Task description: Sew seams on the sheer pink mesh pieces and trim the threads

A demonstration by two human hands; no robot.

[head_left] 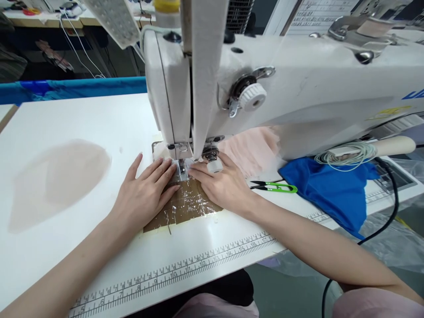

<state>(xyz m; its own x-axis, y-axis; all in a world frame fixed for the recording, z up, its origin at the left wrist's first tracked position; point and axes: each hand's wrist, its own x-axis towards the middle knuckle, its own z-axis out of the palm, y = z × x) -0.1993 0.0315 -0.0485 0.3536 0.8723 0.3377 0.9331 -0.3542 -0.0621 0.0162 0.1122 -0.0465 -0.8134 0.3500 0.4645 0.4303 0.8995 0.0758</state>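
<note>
My left hand (145, 190) lies flat left of the presser foot (182, 168) of a white sewing machine (291, 88), fingers stretched toward it. My right hand (225, 183) rests on the other side, its fingers extended and partly hidden behind a white knob (214, 166). Under both hands is a brown, shiny taped patch (187, 203) on the machine bed. Any cloth beneath the fingertips is too thin or covered to make out. Sheer pale pink fabric (253, 150) lies bunched beyond my right hand.
A sheer beige cloth piece (62, 181) lies at left on the white table (109, 265). Green-handled thread snips (280, 187) sit right of my right hand, beside blue cloth (331, 194) and a coiled cord (347, 154). A printed ruler (174, 274) runs along the front edge.
</note>
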